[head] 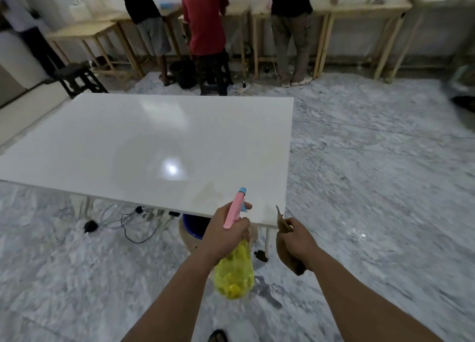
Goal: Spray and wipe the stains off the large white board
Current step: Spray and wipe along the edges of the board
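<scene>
The large white board (144, 146) lies flat like a tabletop in front of me, glossy, with a faint brownish stain (209, 193) near its near right corner. My left hand (226, 235) grips a spray bottle (235, 274) with a yellow body and a pink and blue head, the nozzle aimed at the stain from just over the board's near edge. My right hand (298, 241) holds a brown cloth (285, 251) just off the board's near right corner.
Under the board's near edge are a blue bucket (192, 222), white legs and black cables (128, 223). A black stool (77, 80) stands at the far left. Three people stand at wooden benches (359, 9) along the back wall. Marble floor lies to the right.
</scene>
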